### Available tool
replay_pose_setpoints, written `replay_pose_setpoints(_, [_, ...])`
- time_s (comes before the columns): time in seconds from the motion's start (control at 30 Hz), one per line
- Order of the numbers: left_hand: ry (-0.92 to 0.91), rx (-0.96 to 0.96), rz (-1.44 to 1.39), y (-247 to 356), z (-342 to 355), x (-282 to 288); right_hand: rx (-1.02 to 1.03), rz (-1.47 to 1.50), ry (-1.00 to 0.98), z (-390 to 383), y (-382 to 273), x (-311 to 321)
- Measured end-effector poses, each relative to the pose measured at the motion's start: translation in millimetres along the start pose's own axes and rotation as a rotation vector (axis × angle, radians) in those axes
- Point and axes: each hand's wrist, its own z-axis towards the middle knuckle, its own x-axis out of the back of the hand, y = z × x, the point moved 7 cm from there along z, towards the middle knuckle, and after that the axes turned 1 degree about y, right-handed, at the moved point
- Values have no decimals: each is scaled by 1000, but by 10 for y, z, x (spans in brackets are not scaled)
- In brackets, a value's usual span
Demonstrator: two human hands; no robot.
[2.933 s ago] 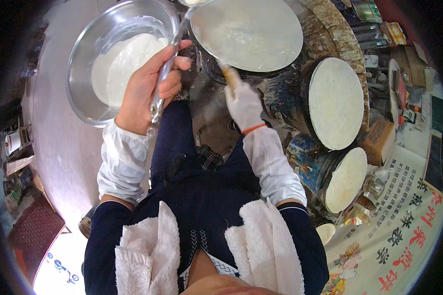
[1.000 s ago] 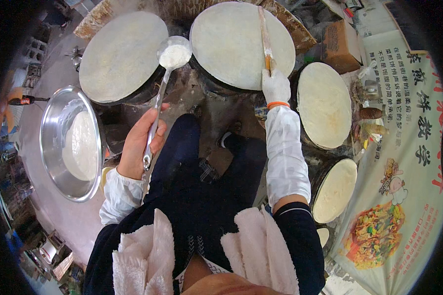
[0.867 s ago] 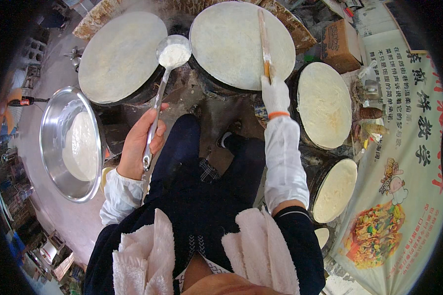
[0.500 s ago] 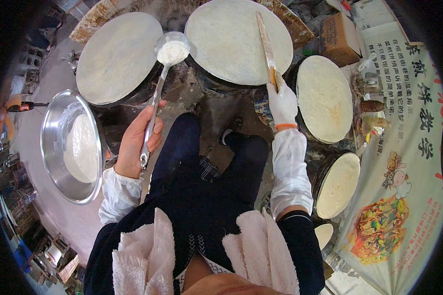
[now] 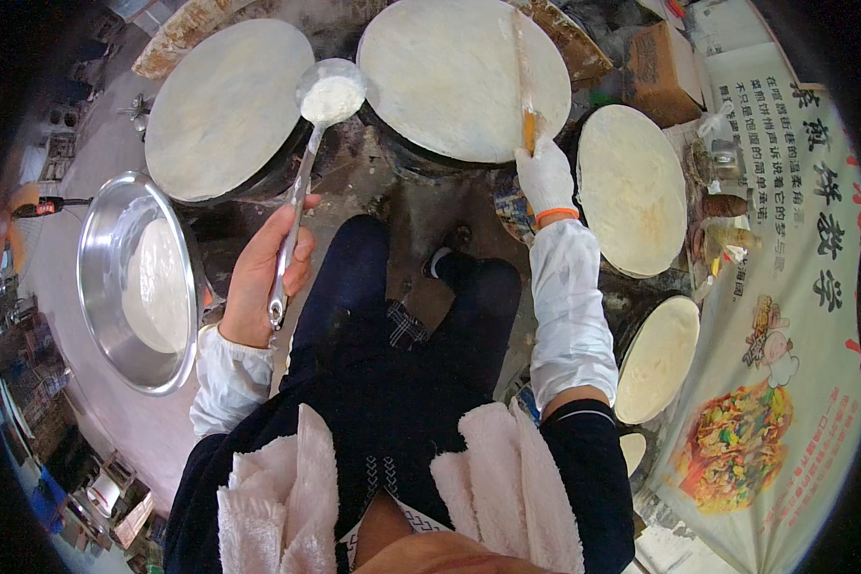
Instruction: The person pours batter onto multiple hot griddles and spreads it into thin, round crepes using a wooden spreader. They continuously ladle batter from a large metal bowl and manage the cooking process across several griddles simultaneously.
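Observation:
My left hand [image 5: 268, 277] grips the handle of a long steel ladle [image 5: 301, 177], its bowl heaped with white batter between the two rear griddles. A steel basin [image 5: 96, 268] of white batter [image 5: 158, 297] sits beside it on the left. My right hand [image 5: 545, 172], in a white glove, is closed on a wooden spreader [image 5: 526, 91], slightly blurred, which lies across the pale round sheet [image 5: 430, 77] on the centre rear griddle. Another covered griddle [image 5: 225, 110] is at back left. Pale sheets [image 5: 629, 191] also cover the smaller griddles down my right side.
A cardboard box [image 5: 660, 77] stands at back right, with small containers [image 5: 722, 163] below it. A printed banner [image 5: 741, 354] runs along the right side. Another small griddle [image 5: 655, 354] is at lower right. My legs [image 5: 344, 297] are below, between the hands.
Since 2.9 seconds ago the view has shifted and my hands are farther apart, the ladle now away from the basin. In the last second the spreader has shifted slightly right on the sheet.

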Motion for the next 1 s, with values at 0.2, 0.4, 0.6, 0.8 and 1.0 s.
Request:
replay_pose_setpoints(0.2, [-3, 9, -5, -23, 72, -1, 24, -164, -146, 247, -149, -72])
replay_pose_setpoints(0.4, [-11, 27, -8, -38, 6, -85, -4, -227, -163, 506, -294, -180])
replay_pose_setpoints(0.6, [-27, -2, -7, -31, -43, -10, 81, -39, -138, -1, -191, -155])
replay_pose_setpoints(0.8, [-28, 14, -17, -38, -44, 39, 49, 247, 25, -410, -29, 131])
replay_pose_setpoints(1.0, [2, 8, 17, -40, -69, -1, -15, -109, -10, -42, 75, 69])
